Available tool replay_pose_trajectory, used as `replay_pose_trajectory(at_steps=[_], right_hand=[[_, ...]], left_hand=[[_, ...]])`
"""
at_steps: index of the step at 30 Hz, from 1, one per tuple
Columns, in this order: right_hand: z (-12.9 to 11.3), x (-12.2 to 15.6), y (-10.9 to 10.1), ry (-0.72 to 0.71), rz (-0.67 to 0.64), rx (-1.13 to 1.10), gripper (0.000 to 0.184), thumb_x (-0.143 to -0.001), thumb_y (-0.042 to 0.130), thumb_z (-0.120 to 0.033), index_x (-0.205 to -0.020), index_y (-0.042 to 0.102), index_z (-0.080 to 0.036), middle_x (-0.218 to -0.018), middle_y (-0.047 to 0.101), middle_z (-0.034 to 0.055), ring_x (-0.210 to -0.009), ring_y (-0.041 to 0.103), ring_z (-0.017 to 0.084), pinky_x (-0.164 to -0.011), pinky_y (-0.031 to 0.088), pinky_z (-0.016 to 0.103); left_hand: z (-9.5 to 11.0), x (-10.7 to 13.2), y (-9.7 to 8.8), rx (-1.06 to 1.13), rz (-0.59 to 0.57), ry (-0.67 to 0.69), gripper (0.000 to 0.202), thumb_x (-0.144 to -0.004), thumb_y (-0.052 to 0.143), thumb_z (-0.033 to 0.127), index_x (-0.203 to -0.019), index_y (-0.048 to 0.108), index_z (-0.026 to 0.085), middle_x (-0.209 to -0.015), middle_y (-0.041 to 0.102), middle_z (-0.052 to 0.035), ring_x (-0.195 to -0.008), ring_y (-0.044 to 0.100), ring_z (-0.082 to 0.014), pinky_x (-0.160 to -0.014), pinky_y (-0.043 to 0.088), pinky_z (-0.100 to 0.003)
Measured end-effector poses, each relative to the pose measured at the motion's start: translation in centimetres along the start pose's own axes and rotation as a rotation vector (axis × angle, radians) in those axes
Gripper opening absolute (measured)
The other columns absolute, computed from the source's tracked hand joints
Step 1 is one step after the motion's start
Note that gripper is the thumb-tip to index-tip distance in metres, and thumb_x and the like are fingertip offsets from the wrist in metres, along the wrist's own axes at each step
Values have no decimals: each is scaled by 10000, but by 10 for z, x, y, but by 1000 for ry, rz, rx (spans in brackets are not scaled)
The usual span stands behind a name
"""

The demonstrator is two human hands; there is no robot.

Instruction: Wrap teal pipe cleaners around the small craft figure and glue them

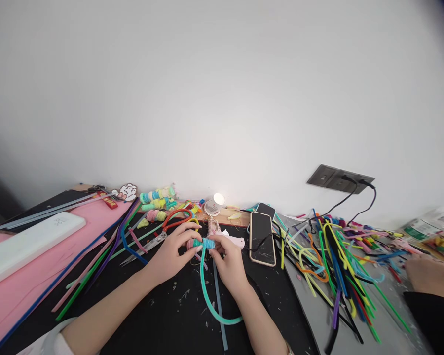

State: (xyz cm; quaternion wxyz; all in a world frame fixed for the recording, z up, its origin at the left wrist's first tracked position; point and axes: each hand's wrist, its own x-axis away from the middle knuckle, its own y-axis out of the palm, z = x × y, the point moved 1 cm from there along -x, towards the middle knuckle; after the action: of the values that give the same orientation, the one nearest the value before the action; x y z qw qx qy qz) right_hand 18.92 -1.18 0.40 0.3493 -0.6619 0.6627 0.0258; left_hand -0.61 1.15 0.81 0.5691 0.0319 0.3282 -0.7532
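My left hand (179, 248) pinches the left end of a small wound pipe-cleaner coil (208, 243) in pink, teal and blue. The fingers of my right hand (227, 261) are closed on the coil's right end. From the coil a long teal pipe cleaner (204, 291) hangs down and curves right, passing beside my right forearm. Just beyond my right hand lies a pale pink tool that looks like a glue gun (238, 241), partly hidden. Left of my left hand are scissors (153, 242) with orange-red handles.
Several finished coils (157, 195) and a paper cup (219, 199) stand by the wall. Two phones (262, 239) lie right of centre, near a heap of loose pipe cleaners (336, 261). A white oblong device (40, 241) rests on pink sheets. Another person's hand (427, 273) is far right.
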Motion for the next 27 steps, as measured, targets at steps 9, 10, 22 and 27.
replay_pose_trajectory(at_steps=[9,10,22,27], right_hand=[[1,0,-1,5,1,5,279,-858,581,-136,-1087,730,-193,-928,772,73,-715,681,187,-694,580,296],[1,0,-1,7,2,5,281,-857,580,-138,-1088,730,-194,-927,771,72,-713,679,186,-693,579,295],[-1,0,-1,12,2,15,287,-846,595,-113,-1077,735,-208,-934,774,62,-726,691,189,-703,581,296],[0,1,-1,16,-5,8,290,-850,585,-124,-1079,735,-217,-946,773,61,-748,696,193,-714,581,298]], left_hand=[[-1,0,0,-57,8,34,125,-955,583,299,-967,690,237,-1302,640,-92,-739,623,-147,-720,594,-330],[-1,0,-1,-63,6,34,123,-954,583,296,-968,689,237,-1302,640,-91,-760,635,-155,-717,592,-327],[4,2,-3,-143,5,69,131,-960,565,259,-993,692,254,-1339,631,-85,-1103,670,-262,-939,589,-418],[3,1,-2,-151,3,72,128,-959,567,266,-996,689,259,-1346,628,-80,-1076,684,-257,-936,591,-408]])
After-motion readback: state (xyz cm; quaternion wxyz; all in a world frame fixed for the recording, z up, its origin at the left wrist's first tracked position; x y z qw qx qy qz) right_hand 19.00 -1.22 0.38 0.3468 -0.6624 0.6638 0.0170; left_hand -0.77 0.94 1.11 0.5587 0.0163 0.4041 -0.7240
